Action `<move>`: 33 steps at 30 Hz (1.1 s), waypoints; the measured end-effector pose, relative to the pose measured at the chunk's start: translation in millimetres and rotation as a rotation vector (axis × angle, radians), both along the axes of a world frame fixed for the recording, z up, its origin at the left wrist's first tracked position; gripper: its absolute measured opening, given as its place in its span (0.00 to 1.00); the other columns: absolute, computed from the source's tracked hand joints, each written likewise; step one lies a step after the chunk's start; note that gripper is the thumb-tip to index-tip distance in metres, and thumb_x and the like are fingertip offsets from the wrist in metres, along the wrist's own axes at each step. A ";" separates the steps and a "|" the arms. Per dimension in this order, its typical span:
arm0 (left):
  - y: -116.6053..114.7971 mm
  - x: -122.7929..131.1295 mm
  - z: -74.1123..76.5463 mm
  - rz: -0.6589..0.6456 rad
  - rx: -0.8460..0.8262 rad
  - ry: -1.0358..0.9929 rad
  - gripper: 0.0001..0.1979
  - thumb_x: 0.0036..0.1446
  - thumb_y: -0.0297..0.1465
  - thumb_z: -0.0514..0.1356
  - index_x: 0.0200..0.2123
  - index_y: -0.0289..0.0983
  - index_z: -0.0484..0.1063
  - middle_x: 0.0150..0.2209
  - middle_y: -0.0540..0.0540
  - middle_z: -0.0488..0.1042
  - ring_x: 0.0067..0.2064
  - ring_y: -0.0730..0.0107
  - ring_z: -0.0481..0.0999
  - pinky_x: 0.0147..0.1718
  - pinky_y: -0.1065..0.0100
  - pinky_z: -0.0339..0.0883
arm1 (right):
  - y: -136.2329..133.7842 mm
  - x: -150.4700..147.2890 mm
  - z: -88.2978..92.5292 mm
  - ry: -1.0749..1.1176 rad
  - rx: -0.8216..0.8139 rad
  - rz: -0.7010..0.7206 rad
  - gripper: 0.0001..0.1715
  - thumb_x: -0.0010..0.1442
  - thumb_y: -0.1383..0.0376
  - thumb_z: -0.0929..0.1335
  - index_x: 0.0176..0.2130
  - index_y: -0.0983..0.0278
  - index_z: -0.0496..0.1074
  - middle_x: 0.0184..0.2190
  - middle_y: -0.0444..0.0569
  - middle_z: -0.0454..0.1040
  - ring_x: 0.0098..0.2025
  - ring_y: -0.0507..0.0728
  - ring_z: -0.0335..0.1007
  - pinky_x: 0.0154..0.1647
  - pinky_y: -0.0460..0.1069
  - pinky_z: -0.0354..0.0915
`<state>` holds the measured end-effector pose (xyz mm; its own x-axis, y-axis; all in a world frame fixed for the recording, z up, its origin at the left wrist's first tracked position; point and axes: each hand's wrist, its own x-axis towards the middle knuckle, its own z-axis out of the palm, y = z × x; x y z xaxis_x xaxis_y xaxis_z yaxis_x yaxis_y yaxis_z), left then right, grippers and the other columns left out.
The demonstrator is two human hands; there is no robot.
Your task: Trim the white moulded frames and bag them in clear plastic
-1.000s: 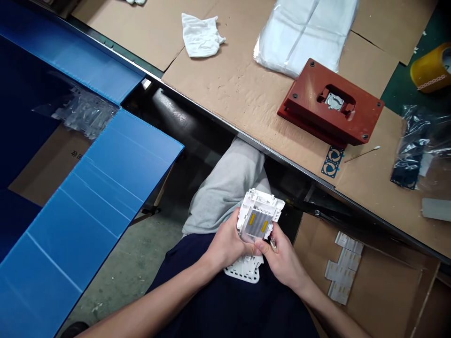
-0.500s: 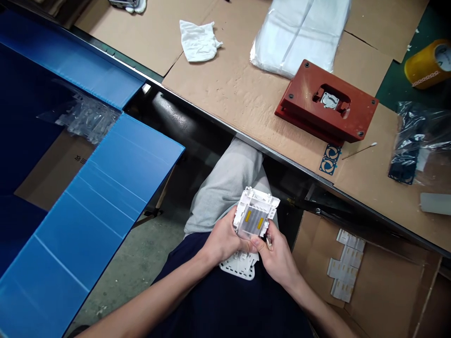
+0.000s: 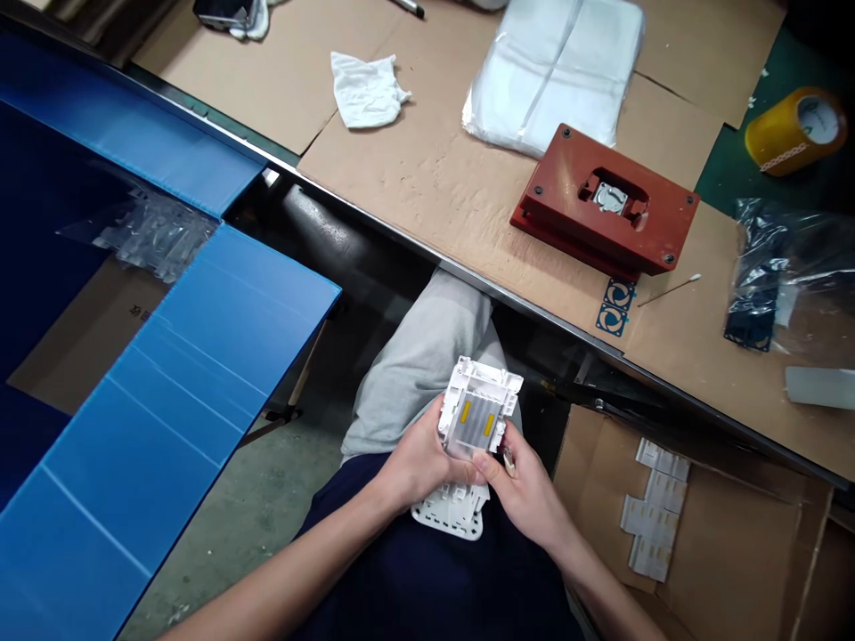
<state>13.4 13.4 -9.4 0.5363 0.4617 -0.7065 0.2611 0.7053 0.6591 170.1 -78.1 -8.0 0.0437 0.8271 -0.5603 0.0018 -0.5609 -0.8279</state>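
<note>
Over my lap I hold a white plastic housing (image 3: 489, 380) between both hands. A clear ribbed plate (image 3: 476, 422) with two yellow strips lies in its middle. My left hand (image 3: 426, 458) grips the housing's left side, thumb across the lower edge. From the right, my right hand (image 3: 517, 472) grips it, thumb pressed near the bottom edge of the clear plate. A small slim thing shows between the right fingers; I cannot make out what it is. The housing's perforated lower end (image 3: 449, 519) sticks out below my hands.
On the cardboard-covered bench (image 3: 414, 191) are a red fixture (image 3: 554, 182), a cotton swab (image 3: 670, 290), blue fan-patterned pieces (image 3: 615, 307), white bags (image 3: 557, 71), a cloth (image 3: 370, 92) and yellow tape (image 3: 794, 132). A blue box (image 3: 220, 356) stands left; an open carton (image 3: 735, 543) with clear plates is at right.
The view has shifted slightly, so the bench items sit a little lower and further left. Both hands keep the same grip on the housing.
</note>
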 end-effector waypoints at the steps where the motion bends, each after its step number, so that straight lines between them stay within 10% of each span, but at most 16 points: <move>1: 1.3 -0.2 0.7 -0.006 -0.001 0.000 0.42 0.37 0.27 0.77 0.56 0.40 0.65 0.51 0.42 0.77 0.53 0.48 0.76 0.49 0.54 0.72 | 2.2 2.0 1.0 0.049 0.005 0.000 0.23 0.67 0.60 0.67 0.60 0.59 0.65 0.57 0.53 0.74 0.58 0.62 0.71 0.62 0.58 0.66; 16: -1.2 -1.5 27.5 -0.051 0.268 0.135 0.54 0.45 0.32 0.74 0.69 0.46 0.47 0.61 0.41 0.69 0.60 0.47 0.70 0.58 0.53 0.65 | 10.9 -5.2 13.4 0.168 -0.101 -0.204 0.22 0.63 0.57 0.71 0.55 0.60 0.72 0.54 0.53 0.77 0.56 0.64 0.74 0.61 0.60 0.67; 33: -3.9 -7.0 13.3 -0.058 0.144 0.086 0.35 0.44 0.30 0.75 0.54 0.42 0.65 0.47 0.48 0.77 0.49 0.55 0.77 0.46 0.61 0.70 | -5.2 -10.1 13.1 -0.159 -0.090 -0.010 0.22 0.63 0.61 0.68 0.56 0.59 0.68 0.52 0.51 0.78 0.52 0.63 0.75 0.52 0.56 0.72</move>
